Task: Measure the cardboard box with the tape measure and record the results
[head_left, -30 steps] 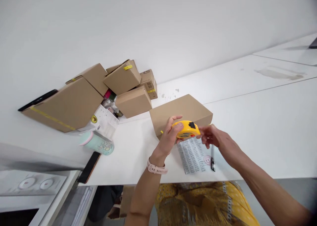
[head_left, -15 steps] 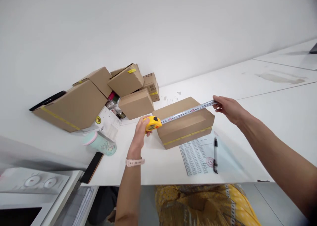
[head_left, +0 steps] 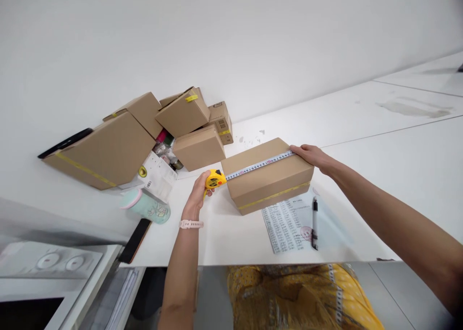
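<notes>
As the left hand (head_left: 198, 190) grips the tape measure (head_left: 216, 179) at the box's (head_left: 272, 179) nine o'clock, the right hand (head_left: 313, 156) pinches its strip (head_left: 253, 167) at two; measuring likely wants stillness next.

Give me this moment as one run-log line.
left hand: holding yellow tape measure | right hand: at end of tape blade | cardboard box: under blade | printed sheet: in front of box

On wht. table (head_left: 390, 151), closed: brn. cardboard box (head_left: 267, 178) w/ yel. strip (head_left: 275, 195) along nr. side. Just off its L end, above table lvl.: yel. tape measure (head_left: 214, 179) w/ blk. + red bits. Drawn out str. over box top, end to end: silver-wht. blade (head_left: 258, 166) w/ blk. + red nos.
</notes>
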Motion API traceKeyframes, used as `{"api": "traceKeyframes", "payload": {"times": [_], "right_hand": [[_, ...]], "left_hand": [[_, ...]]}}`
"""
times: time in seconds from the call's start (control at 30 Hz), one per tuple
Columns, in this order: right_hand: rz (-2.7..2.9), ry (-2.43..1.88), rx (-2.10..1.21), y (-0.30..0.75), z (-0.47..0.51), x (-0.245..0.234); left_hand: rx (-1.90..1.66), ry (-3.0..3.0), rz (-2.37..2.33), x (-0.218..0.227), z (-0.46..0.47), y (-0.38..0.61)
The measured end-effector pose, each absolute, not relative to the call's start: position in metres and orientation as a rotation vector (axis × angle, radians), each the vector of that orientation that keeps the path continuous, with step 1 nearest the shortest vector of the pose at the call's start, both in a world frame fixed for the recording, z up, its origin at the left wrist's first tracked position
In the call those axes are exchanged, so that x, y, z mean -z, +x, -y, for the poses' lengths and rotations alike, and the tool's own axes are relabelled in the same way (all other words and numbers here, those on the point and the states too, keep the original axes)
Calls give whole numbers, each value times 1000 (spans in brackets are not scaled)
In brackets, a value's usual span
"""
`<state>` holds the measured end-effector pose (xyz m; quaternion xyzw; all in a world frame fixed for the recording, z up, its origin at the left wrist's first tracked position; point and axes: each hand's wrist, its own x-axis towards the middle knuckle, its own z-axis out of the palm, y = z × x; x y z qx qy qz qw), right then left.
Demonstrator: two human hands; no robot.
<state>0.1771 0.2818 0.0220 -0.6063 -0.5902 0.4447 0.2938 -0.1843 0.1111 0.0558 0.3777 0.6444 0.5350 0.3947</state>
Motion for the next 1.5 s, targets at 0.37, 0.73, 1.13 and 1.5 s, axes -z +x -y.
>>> {"api": "traceKeyframes", "payload": {"times": [0.37, 0.73, 1.13, 1.5], "right_hand": [[1582, -1568, -1158, 179, -284, -16], [1672, -1318, -976, 179, -278, -56], [1679, -1219, -1056, 134, -294, -57], [2233, -1237, -702, 124, -286, -52]], "left_hand": [[-1365, 972, -1622, -54, -114, -179], [-963, 1126, -1241, -81, -43, -122], [-1345, 594, -875, -42, -44, 23], [-1400, 484, -1012, -43, -71, 67]]}}
